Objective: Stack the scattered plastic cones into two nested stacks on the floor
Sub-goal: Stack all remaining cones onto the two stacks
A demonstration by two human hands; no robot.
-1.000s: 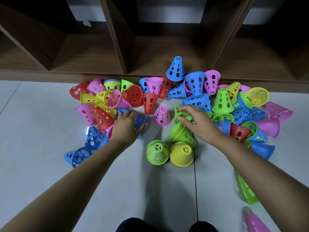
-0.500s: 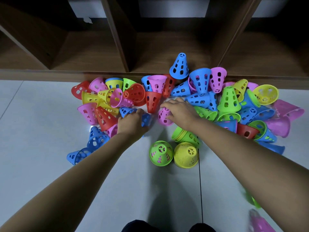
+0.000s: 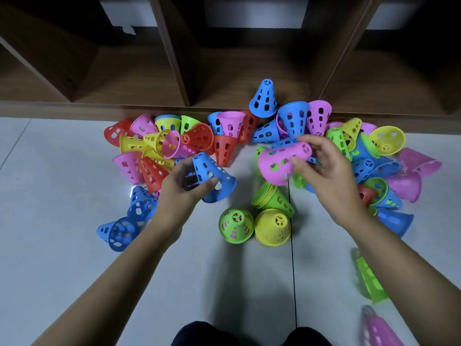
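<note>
I am watching a blue cone [image 3: 212, 177] being gripped in the left hand [image 3: 182, 188] and a pink cone [image 3: 282, 161] being pinched in the right hand [image 3: 329, 176], both held above the floor [image 3: 62, 221] before the jumbled pile [image 3: 224, 146], while a blurred green cone [image 3: 369, 278] is sitting half hidden behind the right forearm [image 3: 411, 283].

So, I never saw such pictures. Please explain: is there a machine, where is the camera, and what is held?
There is no machine here, only a person's two bare hands. The camera sits on the person's head and looks forward and down, so both arms reach in from below. Many coloured plastic cones lie scattered on the floor before a wooden shelf. The left hand holds a blue cone; the right hand holds a pink cone. Nearer the person, a green cone and a yellow cone stand side by side.
</note>
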